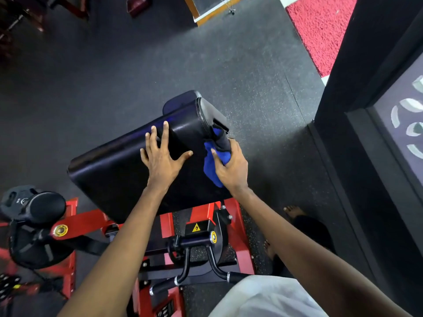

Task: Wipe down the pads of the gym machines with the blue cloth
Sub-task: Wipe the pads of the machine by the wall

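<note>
left hand (160, 156): fingers spread flat on black pad (119, 170) | right hand (231, 168): fingers gripping blue cloth (212, 165) against pad's right edge

Vivid blue cloth (215, 161) on a glossy black pad (128, 165).
Below the pad, the machine frame (87, 219) is bright red with a yellow-and-black warning label (196, 228); around the pad, the floor (251, 88) is dark grey with pale flecks; beyond it, a carpet (320, 30) of mottled red.
</note>
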`<action>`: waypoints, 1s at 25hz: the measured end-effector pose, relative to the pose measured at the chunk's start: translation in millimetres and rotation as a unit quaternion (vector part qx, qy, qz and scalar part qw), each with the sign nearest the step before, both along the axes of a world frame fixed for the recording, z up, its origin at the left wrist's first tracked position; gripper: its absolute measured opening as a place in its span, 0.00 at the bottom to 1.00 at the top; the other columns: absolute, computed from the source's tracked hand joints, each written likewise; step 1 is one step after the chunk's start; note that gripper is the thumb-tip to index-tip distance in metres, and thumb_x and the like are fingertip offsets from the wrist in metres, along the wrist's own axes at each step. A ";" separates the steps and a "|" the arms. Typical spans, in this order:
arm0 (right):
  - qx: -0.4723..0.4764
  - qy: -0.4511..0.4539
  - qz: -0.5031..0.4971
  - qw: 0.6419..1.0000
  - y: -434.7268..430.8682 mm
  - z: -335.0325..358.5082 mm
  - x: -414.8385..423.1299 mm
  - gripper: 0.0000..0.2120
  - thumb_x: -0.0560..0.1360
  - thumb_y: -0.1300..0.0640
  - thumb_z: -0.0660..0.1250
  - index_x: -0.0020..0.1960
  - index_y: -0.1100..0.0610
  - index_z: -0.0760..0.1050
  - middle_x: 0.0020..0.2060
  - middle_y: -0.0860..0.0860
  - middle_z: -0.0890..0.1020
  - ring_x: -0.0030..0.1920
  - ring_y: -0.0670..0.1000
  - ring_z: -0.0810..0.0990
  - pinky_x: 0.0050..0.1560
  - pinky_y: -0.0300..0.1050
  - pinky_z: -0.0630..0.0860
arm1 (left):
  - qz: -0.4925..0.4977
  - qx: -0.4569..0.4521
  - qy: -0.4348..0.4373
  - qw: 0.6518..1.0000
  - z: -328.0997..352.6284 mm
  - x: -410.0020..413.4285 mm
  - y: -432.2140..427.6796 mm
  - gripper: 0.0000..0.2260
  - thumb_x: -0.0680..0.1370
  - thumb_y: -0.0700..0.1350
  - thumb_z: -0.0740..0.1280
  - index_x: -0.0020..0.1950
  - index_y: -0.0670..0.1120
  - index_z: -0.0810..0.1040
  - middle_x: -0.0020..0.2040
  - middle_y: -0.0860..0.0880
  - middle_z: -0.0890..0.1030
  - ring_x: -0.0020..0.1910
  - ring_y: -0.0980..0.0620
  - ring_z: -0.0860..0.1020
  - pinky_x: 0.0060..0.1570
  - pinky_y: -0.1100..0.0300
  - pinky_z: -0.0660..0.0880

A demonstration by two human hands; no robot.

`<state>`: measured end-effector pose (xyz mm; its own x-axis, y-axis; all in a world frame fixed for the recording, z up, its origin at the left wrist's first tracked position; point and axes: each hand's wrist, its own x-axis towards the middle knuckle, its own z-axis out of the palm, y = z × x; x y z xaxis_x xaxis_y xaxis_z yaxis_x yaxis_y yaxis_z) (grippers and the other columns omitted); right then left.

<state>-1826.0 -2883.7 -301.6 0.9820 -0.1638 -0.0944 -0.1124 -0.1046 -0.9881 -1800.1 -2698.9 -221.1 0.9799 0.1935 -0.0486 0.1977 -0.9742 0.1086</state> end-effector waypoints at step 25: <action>0.041 0.104 0.083 0.990 -19.1 52.8 47.1 0.16 0.78 0.41 0.66 0.61 0.47 0.76 0.52 0.47 0.84 0.53 0.49 0.83 0.53 0.45 0.78 | 0.006 -0.102 -0.041 0.994 11.7 26.2 -27.3 0.33 0.79 0.56 0.68 0.81 0.51 0.61 0.81 0.46 0.60 0.80 0.45 0.55 0.77 0.42 0.53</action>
<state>-1778.9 -2902.7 -248.8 0.9525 0.0156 -0.3040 -0.3026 -0.0602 -0.9512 -1774.0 -2726.2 -209.4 0.9797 0.2004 -0.0079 0.1924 -0.9279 0.3192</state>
